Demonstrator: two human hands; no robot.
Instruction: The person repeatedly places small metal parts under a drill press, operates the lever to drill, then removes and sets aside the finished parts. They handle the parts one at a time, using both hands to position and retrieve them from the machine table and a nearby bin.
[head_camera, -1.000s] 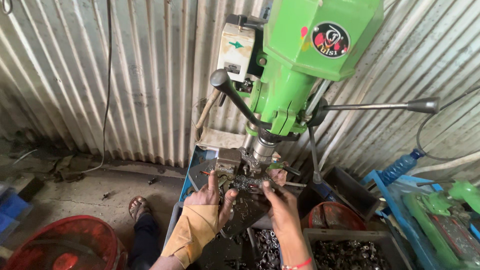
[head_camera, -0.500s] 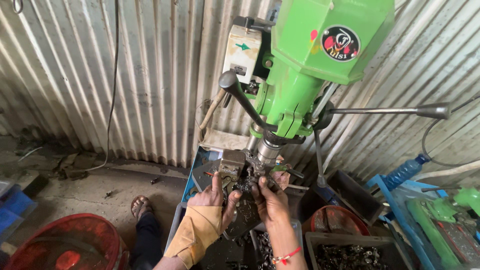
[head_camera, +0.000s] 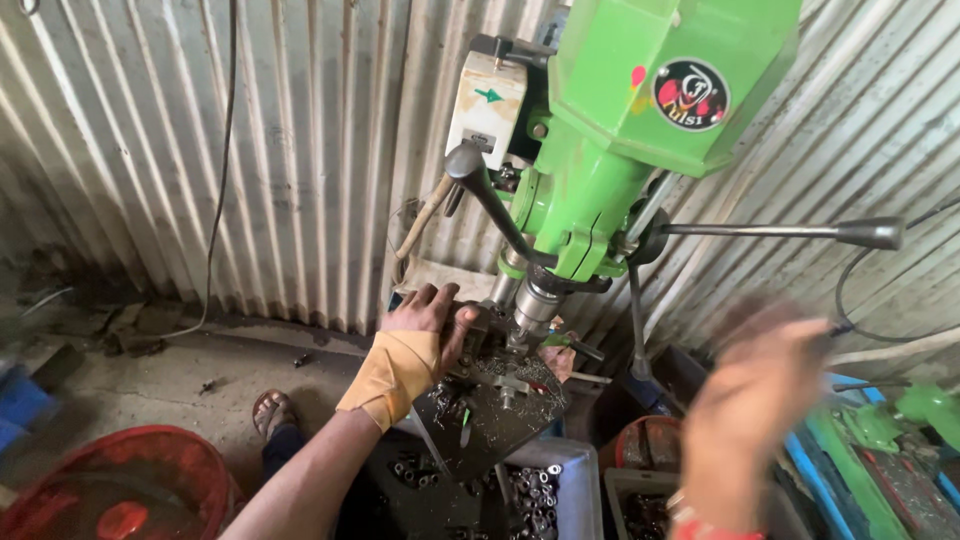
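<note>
Two hands are seen: the left hand (head_camera: 425, 325), wrist wrapped, is clamped on a workpiece (head_camera: 478, 335) beneath the green drill press (head_camera: 640, 120); the blurred right hand (head_camera: 755, 400), right of it, is raised, its grip indiscernible.

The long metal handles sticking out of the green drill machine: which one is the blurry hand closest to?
The straight grey steel handle pointing right, with the thick grip end. The blurred right hand is raised just below it, not touching. The other black-knobbed handle slants up-left, above the wrapped left hand.

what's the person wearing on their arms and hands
The left hand has a tan-orange cloth wrap around the palm and wrist, fingers left bare; the forearm has no sleeve. The right hand is blurred; it shows no glove, only a red band at the wrist.
</note>
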